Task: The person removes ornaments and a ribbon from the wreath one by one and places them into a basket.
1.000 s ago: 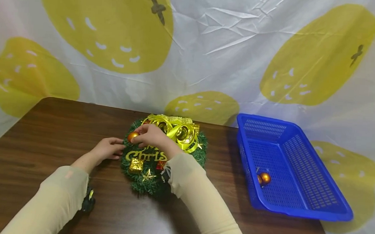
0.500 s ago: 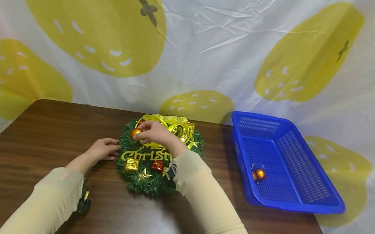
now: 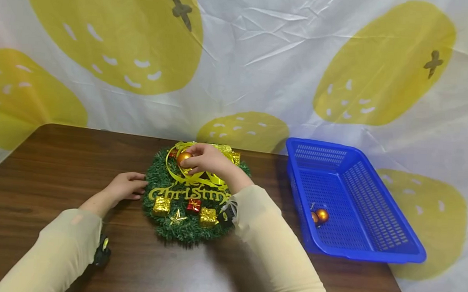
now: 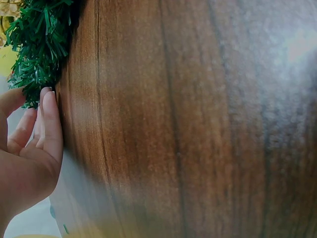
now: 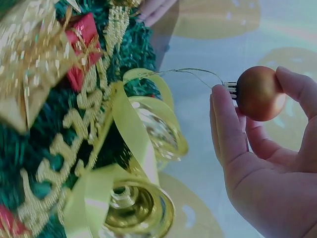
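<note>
A green tinsel wreath [image 3: 188,237] with gold "Christmas" lettering [image 3: 192,193] lies on the wooden table. My right hand [image 3: 210,160] pinches a shiny orange Christmas ball [image 3: 183,157] between thumb and fingers, over the wreath's upper part. In the right wrist view, a thin looped thread [image 5: 185,70] trails from the ball's cap toward the wreath. Gold bells [image 5: 133,208] and yellow ribbon [image 5: 136,134] show beside it. My left hand [image 3: 123,187] rests at the wreath's left edge, its fairly straight fingers [image 4: 53,121] right at the tinsel.
To the right on the table [image 3: 76,163] stands a blue plastic basket [image 3: 372,257] with orange balls [image 3: 322,215] inside. Small gold and red gift boxes [image 3: 193,206] and a gold star [image 3: 177,217] decorate the wreath. A lemon-print cloth [image 3: 238,75] hangs behind the table.
My right hand, with the orange ball, has moved up and right from the wreath's left side to over the bells. The left hand stays by the left edge.
</note>
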`<state>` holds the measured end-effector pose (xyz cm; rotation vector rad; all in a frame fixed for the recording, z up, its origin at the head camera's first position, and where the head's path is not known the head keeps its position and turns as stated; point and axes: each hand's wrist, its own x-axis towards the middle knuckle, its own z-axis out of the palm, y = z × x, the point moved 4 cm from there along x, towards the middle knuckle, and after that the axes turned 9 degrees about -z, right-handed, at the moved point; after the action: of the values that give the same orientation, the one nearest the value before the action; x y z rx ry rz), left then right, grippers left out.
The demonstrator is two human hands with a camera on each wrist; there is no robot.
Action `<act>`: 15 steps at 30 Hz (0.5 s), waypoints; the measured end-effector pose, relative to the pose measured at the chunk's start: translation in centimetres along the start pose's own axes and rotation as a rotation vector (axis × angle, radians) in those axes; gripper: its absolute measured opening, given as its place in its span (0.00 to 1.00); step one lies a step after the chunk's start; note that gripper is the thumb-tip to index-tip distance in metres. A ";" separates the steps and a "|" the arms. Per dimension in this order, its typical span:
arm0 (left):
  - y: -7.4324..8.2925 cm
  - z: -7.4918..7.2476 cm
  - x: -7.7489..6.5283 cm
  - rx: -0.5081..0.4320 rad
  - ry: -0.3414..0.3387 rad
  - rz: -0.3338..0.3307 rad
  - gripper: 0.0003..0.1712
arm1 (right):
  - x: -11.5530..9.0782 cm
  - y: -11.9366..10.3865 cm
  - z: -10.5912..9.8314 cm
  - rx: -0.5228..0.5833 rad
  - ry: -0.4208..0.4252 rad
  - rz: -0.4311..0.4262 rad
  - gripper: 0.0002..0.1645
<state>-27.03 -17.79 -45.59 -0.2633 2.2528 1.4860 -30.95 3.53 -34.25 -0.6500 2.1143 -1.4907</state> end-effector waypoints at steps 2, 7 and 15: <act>0.0 -0.1 0.0 -0.006 -0.001 0.001 0.32 | -0.4 -0.3 -0.4 -0.002 0.007 -0.006 0.19; -0.1 -0.4 -0.1 -0.008 -0.003 0.010 0.32 | -1.1 -0.9 -1.5 -0.020 0.039 0.001 0.18; -0.3 -0.8 -0.2 0.008 0.007 0.006 0.32 | -2.3 -1.3 -3.3 -0.112 0.062 0.029 0.20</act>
<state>-26.88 -18.62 -45.50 -0.2603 2.2661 1.4809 -31.03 6.93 -31.78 -0.6181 2.2576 -1.4023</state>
